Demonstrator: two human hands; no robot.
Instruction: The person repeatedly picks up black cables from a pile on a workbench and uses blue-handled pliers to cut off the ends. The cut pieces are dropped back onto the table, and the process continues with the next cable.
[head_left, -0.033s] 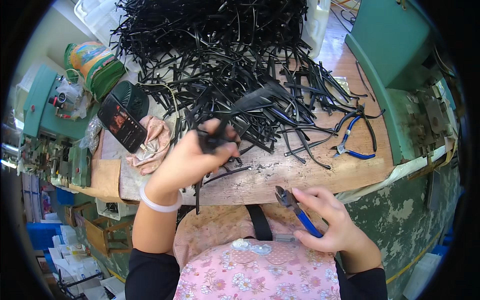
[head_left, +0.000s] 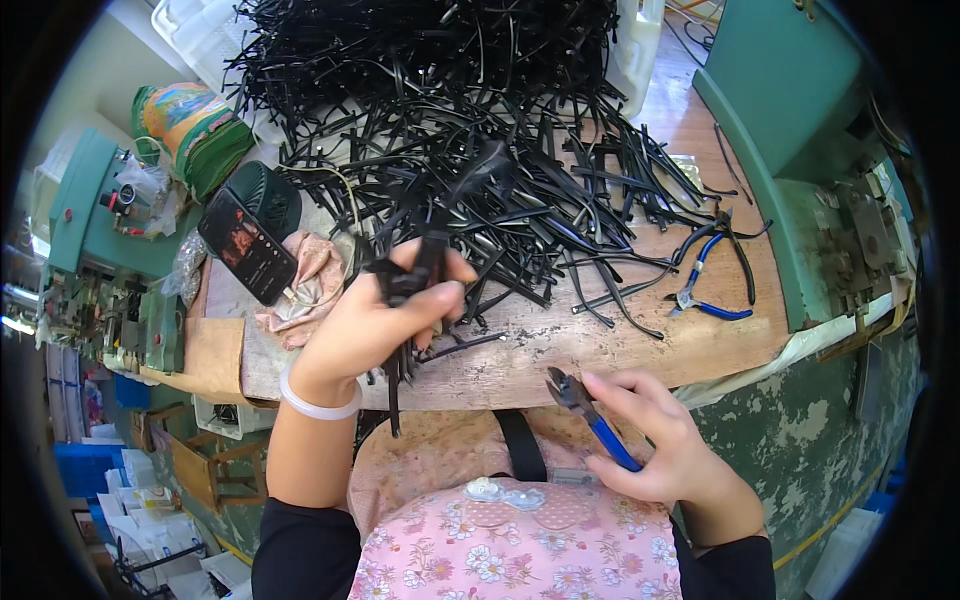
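Note:
Several slim black strips that look like glasses temples (head_left: 430,262) are gripped in my left hand (head_left: 362,325), over the near left part of the table. They are smeared by motion, and some hang down below the palm. My right hand (head_left: 655,445) is closed round blue-handled cutting pliers (head_left: 610,440) in front of the table edge. The jaws of the pliers point up and to the left, away from the strips. A large heap of similar black temples (head_left: 540,205) spreads over the table beyond my hands.
More blue-handled pliers (head_left: 697,275) lie at the table's right, beside a green machine (head_left: 800,130). On the left are a phone (head_left: 248,245) leaning on a dark green stand, a pink cloth (head_left: 315,270) and a bundle of green cloth (head_left: 195,140). A white crate (head_left: 635,50) stands behind the heap.
The temples in my left hand have swung to a more upright angle, and the hand has shifted slightly to the left. My right hand and its pliers have hardly moved.

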